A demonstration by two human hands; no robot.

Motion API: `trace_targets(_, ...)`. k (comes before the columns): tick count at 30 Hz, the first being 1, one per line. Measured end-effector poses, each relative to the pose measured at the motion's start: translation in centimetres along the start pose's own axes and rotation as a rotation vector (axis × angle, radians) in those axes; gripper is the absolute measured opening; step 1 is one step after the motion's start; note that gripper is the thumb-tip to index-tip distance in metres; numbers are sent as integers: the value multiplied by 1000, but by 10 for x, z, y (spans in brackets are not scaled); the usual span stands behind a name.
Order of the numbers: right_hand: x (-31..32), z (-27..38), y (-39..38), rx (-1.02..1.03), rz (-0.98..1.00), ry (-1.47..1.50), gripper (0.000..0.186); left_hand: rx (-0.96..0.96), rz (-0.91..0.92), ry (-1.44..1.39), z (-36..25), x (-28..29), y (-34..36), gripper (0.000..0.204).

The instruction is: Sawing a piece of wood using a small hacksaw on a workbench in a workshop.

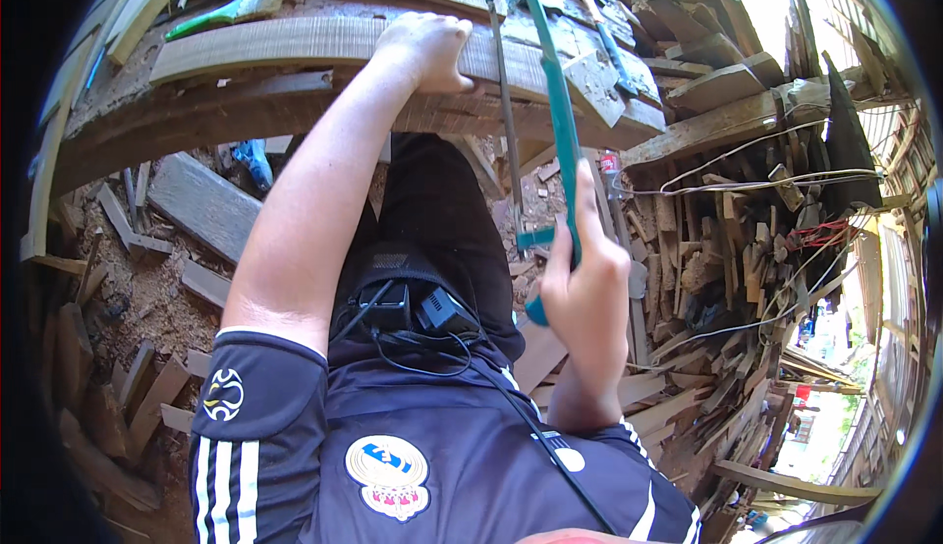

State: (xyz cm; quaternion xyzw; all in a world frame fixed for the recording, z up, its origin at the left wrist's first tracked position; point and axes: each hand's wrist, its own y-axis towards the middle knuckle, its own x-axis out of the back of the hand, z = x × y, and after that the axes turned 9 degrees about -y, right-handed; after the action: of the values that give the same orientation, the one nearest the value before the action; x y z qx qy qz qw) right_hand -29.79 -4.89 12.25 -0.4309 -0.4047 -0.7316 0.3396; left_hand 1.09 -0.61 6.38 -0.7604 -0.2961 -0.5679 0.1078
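A long wooden plank (275, 45) lies across a rough timber bench (226, 127) in front of me. My left hand (424, 51) is closed over the plank near its middle and presses it down. My right hand (587, 279) grips the lower end of a green-framed hacksaw (556, 82), its index finger stretched along the frame. The saw's thin blade crosses the plank to the right of my left hand, with its far end beyond the plank. Whether the blade has cut into the wood cannot be made out.
A green-handled brush (224, 16) lies at the bench's far left. A long tool with a dark blue handle (607, 41) rests at its far right. Wood offcuts (201, 205) cover the ground, and piled scrap wood (732, 240) stands on the right with loose cords across it.
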Motion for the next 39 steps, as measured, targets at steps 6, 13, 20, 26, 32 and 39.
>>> trace_targets(6, -15, 5, 45, -1, -1, -11, 61, -24, -2, -7, 6, -4, 3, 79)
trace_targets(13, -25, 4, 80, 27, 23, -26, 59, 16, 4, 14, 6, -7, 0, 68)
trace_targets(20, -2, -3, -3, 46, -43, 25, 68, -5, 1, 31, 0, 2, 0, 68)
trace_targets(26, -48, -5, 100, 61, -64, -28, 63, -1, 4, 31, 0, -6, 3, 71)
trace_targets(32, -18, -8, 41, -19, -22, 84, 62, -8, -35, 44, 2, -4, 2, 72)
trace_targets(39, -21, -2, 32, -10, -46, 59, 65, -21, -66, 21, 6, -14, 5, 82)
